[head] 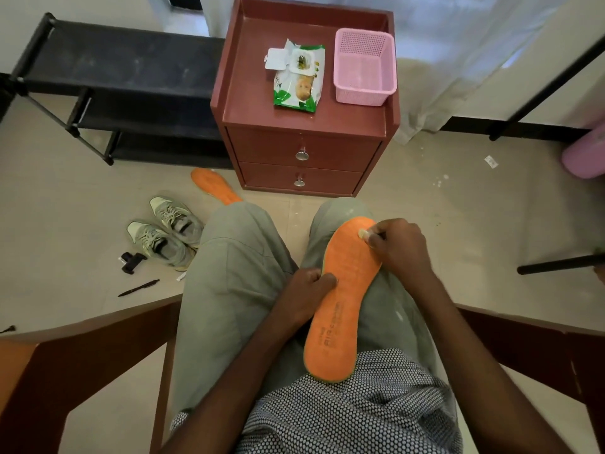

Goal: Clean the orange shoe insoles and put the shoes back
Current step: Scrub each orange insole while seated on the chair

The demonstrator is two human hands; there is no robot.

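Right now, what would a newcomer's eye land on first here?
The bright orange insole lying on the person's lap, steadied by the left hand while the right hand rubs a small wipe at its toe end. Then the second insole on the floor beside the red-brown cabinet.

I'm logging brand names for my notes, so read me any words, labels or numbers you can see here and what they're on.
Orange insole on the lap: dark print near the heel, too blurred to read for certain.
Wipes pack on the cabinet: printed label, too small to read.
Shoes on the floor: no readable text.
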